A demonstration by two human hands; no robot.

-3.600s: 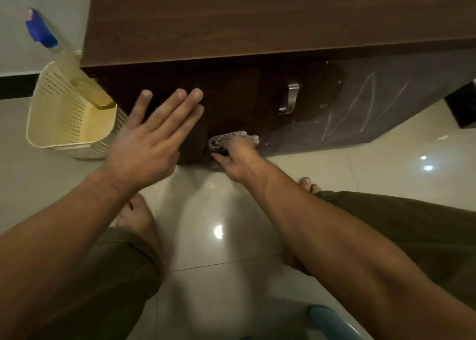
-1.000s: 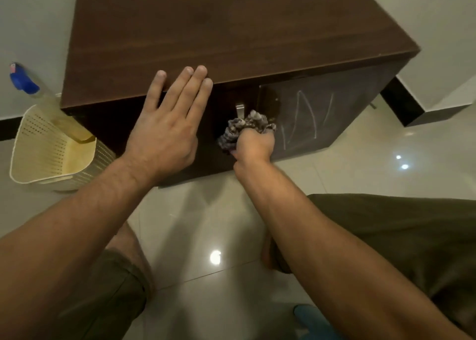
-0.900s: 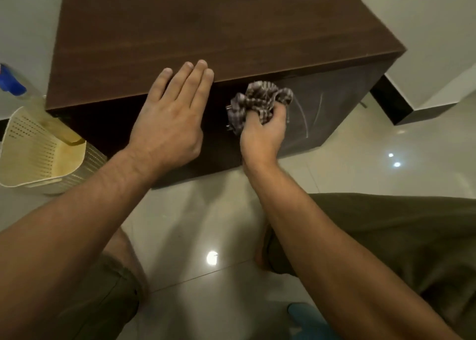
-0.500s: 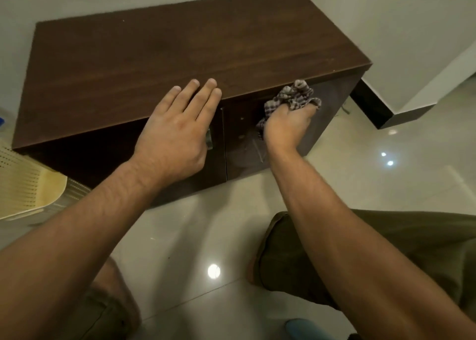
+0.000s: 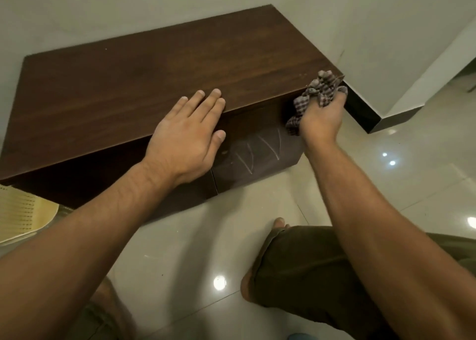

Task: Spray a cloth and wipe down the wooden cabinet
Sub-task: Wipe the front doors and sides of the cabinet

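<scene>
A low dark wooden cabinet [image 5: 144,77] stands against the white wall. My left hand [image 5: 189,133] lies flat, fingers together, on the front edge of its top. My right hand [image 5: 322,119] grips a bunched checked cloth [image 5: 318,92] and presses it against the cabinet's upper right front corner. Pale wipe streaks [image 5: 260,149] show on the right door below. The spray bottle is out of view.
A cream perforated plastic basket [image 5: 23,213] sits on the floor at the left, beside the cabinet. Glossy beige floor tiles [image 5: 401,175] spread to the right, with a dark skirting [image 5: 371,119] along the wall corner. My knees and bare feet are close in front of the cabinet.
My right hand has carried the cloth up from the door's lower part and rightward to the top right corner. My left hand moved up onto the cabinet's top edge. The view shifted right.
</scene>
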